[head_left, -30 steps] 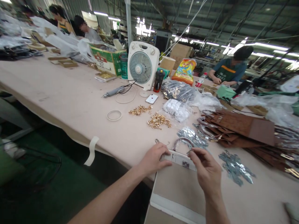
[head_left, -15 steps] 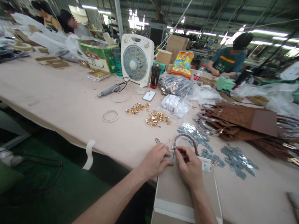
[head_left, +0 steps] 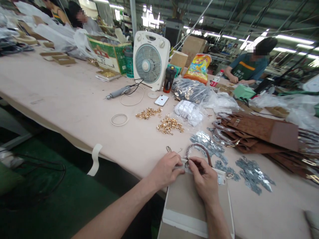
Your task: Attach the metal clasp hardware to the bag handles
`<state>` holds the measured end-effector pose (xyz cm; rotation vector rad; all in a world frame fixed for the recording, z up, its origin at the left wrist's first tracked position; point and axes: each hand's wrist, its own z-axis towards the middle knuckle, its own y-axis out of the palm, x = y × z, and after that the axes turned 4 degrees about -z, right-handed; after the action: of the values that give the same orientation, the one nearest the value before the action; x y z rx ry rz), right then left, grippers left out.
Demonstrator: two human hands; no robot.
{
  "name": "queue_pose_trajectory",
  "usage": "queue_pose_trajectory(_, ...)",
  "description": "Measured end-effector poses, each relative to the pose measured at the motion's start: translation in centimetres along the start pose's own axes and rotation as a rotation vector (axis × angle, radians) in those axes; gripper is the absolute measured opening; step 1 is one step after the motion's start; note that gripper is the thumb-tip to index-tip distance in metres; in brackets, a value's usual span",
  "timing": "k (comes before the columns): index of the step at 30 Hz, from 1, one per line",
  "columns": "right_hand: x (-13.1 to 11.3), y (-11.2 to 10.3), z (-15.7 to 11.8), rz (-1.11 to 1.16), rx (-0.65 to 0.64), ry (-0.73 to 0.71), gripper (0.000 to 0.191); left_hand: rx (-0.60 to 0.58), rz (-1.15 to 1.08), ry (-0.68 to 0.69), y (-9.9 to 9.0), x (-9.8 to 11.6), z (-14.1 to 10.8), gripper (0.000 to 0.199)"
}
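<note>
A beige bag panel [head_left: 184,196] with white edging lies at the table's front edge, running down toward me. A brown handle [head_left: 202,146], partly in clear wrap, arches up from its far end. At the panel's far left corner, my left hand [head_left: 167,168] is closed on the edge, thumb on the near face. My right hand [head_left: 206,181] is closed beside the handle's left end, thumb and fingertips pinched at a small dark spot; what they hold is too small to make out. A metal buckle [head_left: 168,149] shows beyond my left fingers, another buckle [head_left: 229,175] at the right corner.
Grey metal plates [head_left: 254,174] lie in piles right of the panel. Beyond are gold fittings [head_left: 170,124], a tape ring [head_left: 119,119], a phone [head_left: 161,100], an electric screwdriver [head_left: 118,93] and a fan [head_left: 151,61]. Brown bags [head_left: 264,131] are stacked right. A co-worker [head_left: 249,66] sits opposite.
The camera view has shifted slightly. My right hand's fingers have moved a little at the handle's end; my left hand keeps its place on the panel edge.
</note>
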<state>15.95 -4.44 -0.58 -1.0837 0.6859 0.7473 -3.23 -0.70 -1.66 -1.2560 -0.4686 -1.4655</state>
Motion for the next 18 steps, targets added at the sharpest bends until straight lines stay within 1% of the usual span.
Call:
queue_pose_trajectory(2,0.3,-0.3,-0.1,0.058,-0.017,0.056,0.021,-0.031,0.019,-0.031,-0.2,0.2,0.0,0.027)
queue_pose_trajectory(3,0.5,-0.5,-0.2,0.078,-0.025,0.073,0.021,-0.048,0.027,-0.053,-0.3,0.3,0.0,0.035)
queue_pose_trajectory(5,0.7,-1.0,-0.3,0.092,-0.042,0.072,0.02,-0.068,0.033,-0.093,-0.4,0.5,0.0,0.053)
queue_pose_trajectory(7,0.8,-1.3,-0.2,0.089,-0.08,0.043,0.018,-0.062,0.029,-0.113,-0.4,0.5,-0.1,0.06)
queue_pose_trajectory(11,0.0,-1.7,0.2,0.081,-0.194,-0.065,0.015,-0.04,0.016,-0.105,-0.3,0.3,-0.1,0.058)
queue_pose_trajectory(14,-0.7,-1.6,0.5,0.051,-0.215,-0.143,0.015,-0.035,0.003,-0.1,-0.2,0.3,-0.1,0.056)
queue_pose_trajectory(18,-1.0,-1.2,0.6,-0.008,-0.23,-0.151,0.015,-0.021,-0.008,-0.093,-0.2,0.3,-0.1,0.054)
